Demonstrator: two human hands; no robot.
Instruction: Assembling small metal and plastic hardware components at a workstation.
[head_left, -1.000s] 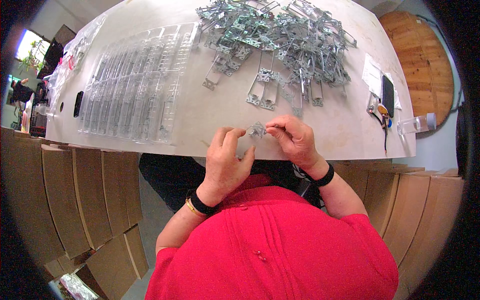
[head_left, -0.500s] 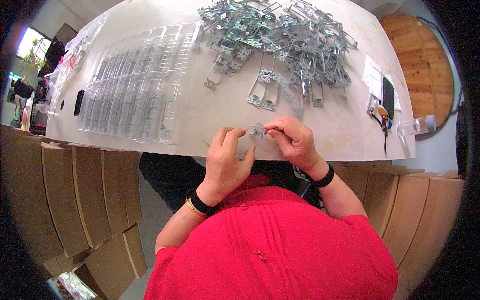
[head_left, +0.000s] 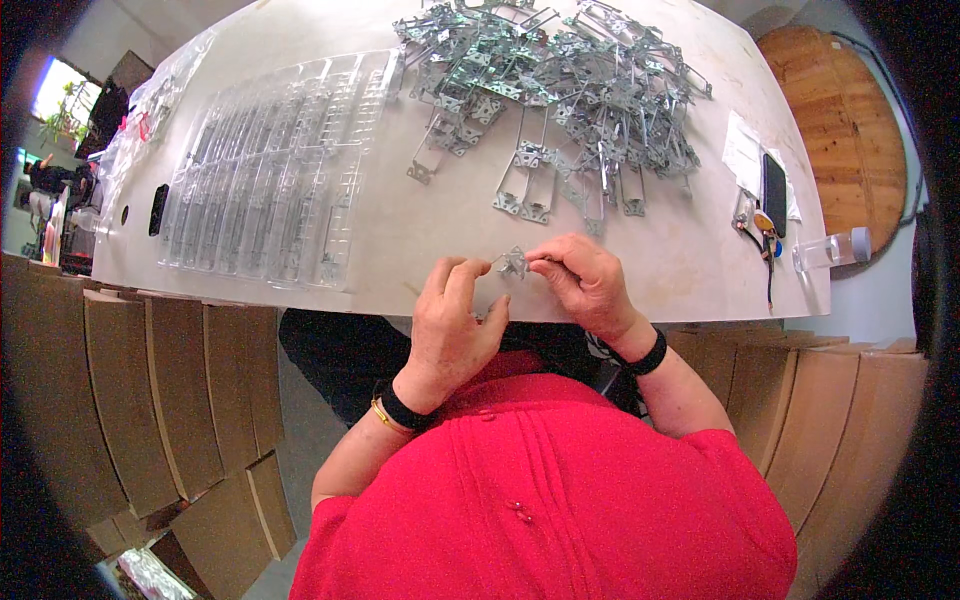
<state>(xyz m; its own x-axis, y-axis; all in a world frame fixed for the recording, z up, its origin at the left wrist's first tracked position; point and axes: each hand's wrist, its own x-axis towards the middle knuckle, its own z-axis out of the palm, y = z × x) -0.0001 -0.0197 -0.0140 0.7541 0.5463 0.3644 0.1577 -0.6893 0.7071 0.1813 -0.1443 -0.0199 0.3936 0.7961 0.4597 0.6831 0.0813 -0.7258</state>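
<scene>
"Starting from the left, what do we see?"

"We see a clear plastic tray (head_left: pixel 290 165), then our left hand (head_left: pixel 450 320); its thumb is apart from the forefinger, and we cannot tell if hidden fingers grip."

"And the small metal bracket (head_left: pixel 514 263)?"

"It is between our hands. Our right hand (head_left: pixel 592 288) has thumb and forefinger clamped on its right side."

"Farther right?"

"A black phone (head_left: pixel 773 185), then a clear jar (head_left: pixel 826 251)."

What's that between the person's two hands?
In the head view, a small metal piece is between the left hand and the right hand.
</scene>
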